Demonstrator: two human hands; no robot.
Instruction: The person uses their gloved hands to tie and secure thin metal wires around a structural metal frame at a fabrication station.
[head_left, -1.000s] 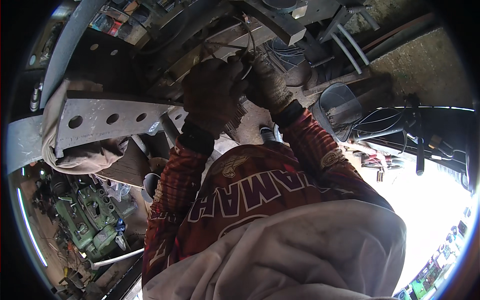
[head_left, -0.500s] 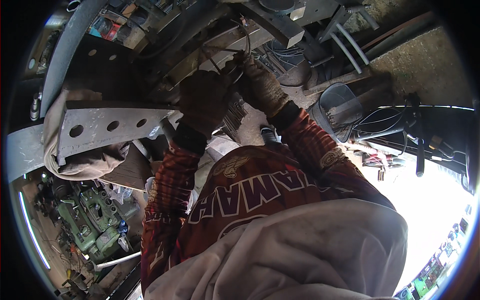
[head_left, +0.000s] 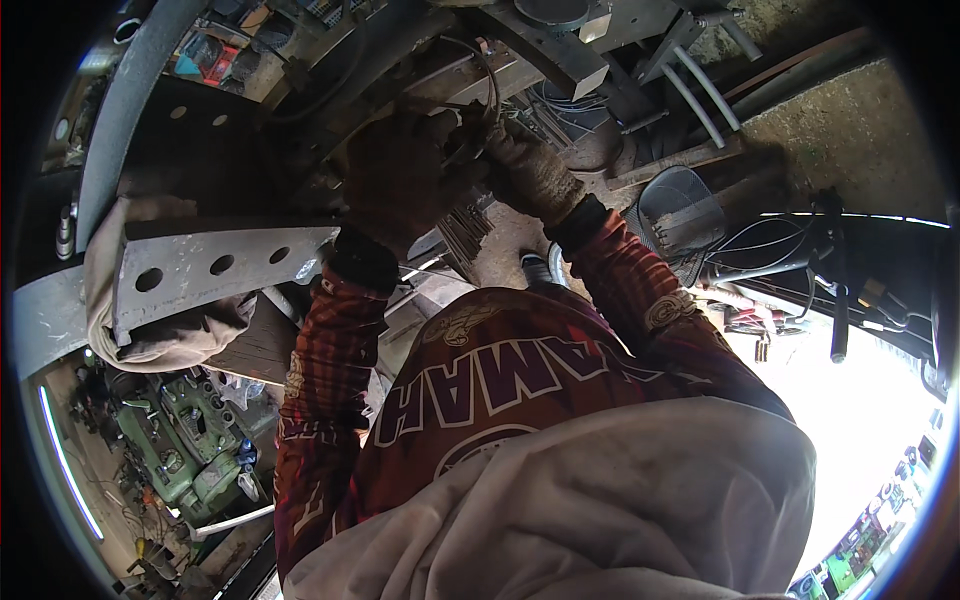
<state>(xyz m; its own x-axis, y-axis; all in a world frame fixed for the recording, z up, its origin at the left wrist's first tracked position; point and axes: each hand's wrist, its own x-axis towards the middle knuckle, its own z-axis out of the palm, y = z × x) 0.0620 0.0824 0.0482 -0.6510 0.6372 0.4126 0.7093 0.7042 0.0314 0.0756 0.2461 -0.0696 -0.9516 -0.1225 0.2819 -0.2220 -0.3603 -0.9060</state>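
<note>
Both of my hands wear work gloves and are close together at the top middle, over dark metal parts. My right hand (head_left: 535, 178) is closed, its fingers curled around something dark and too shadowed to name. From that grip a thin dark cable (head_left: 491, 75) arches upward. Left of it, my left hand (head_left: 392, 175) is bent inward in deep shadow, its fingertips near the same dark thing; what it grips is hidden. A steel beam (head_left: 455, 82) runs behind the hands.
At left lies a steel plate with round holes (head_left: 205, 265), a beige cloth (head_left: 165, 335) draped under it. A green machine (head_left: 180, 435) stands lower left. A wire mesh basket (head_left: 682, 215) is right of my right arm, and a bundle of metal rods (head_left: 465, 232) lies below my hands.
My left hand has shifted slightly left and up. Thin rods that showed between the hands are no longer visible there. My right hand has moved slightly right, still closed.
</note>
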